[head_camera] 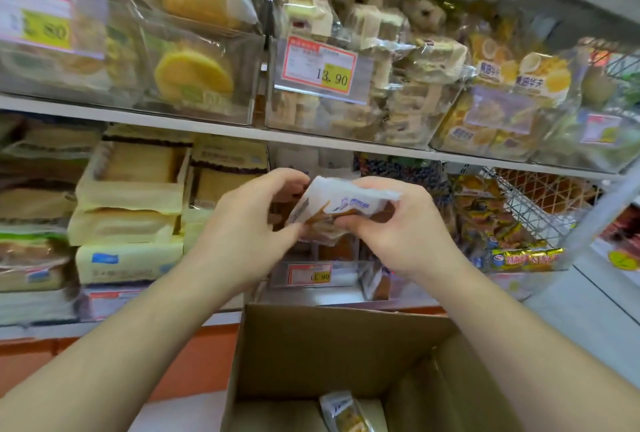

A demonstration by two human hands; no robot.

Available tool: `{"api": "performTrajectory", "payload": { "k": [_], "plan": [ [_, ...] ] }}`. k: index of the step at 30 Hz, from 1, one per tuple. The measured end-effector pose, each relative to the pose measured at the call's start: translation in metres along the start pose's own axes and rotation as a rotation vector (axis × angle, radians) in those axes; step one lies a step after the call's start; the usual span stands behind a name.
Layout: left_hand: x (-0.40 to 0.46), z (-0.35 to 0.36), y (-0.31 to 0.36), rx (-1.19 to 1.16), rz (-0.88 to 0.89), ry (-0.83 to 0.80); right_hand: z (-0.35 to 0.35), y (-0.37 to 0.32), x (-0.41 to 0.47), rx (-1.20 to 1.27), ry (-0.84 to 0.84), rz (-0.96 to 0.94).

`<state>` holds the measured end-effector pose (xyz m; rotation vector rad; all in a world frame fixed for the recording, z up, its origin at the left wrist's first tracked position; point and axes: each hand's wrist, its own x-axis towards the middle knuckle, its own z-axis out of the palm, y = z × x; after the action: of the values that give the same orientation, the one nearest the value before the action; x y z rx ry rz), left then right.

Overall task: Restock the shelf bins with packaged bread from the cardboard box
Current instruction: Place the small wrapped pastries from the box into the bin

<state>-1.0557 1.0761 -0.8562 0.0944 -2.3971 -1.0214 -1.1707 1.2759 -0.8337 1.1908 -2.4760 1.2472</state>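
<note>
Head view: one bread packet is held by both hands above the clear shelf bin on the lower shelf. Left hand fingers are curled round its left edge; right hand fingers pinch its right side. Below, the open cardboard box contains another packet.

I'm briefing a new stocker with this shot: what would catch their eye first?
Both hands, left hand and right hand, grip a white-and-brown bread packet at centre, in front of the lower shelf bin. Below, the open cardboard box holds one more packet. Above, a red-framed price tag reading 13.90 hangs on a clear bin.
</note>
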Motion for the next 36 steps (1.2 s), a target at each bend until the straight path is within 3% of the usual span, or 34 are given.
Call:
{"api": "performTrajectory", "payload": {
  "k": [7, 11, 15, 20, 30, 36],
  "plan": [
    [0.010, 0.007, -0.022, 0.137, -0.007, -0.017, 0.050, 0.031, 0.026, -0.123, -0.055, -0.076],
    [0.023, 0.020, -0.034, 0.308, 0.015, -0.006, 0.069, 0.051, 0.042, -0.326, -0.055, -0.166],
    [0.040, 0.033, -0.045, 0.557, 0.103, 0.004, 0.073, 0.071, 0.047, -0.450, -0.074, -0.061],
    [0.059, 0.045, -0.055, 0.720, 0.124, 0.141, 0.062, 0.095, 0.049, -0.629, -0.088, -0.034],
    [0.079, 0.047, -0.058, 0.784, 0.005, 0.007, 0.060, 0.119, 0.043, -0.790, -0.113, -0.044],
    [0.070, 0.043, -0.048, 0.720, 0.086, 0.033, 0.041, 0.101, 0.026, -0.627, -0.102, 0.010]
  ]
}}
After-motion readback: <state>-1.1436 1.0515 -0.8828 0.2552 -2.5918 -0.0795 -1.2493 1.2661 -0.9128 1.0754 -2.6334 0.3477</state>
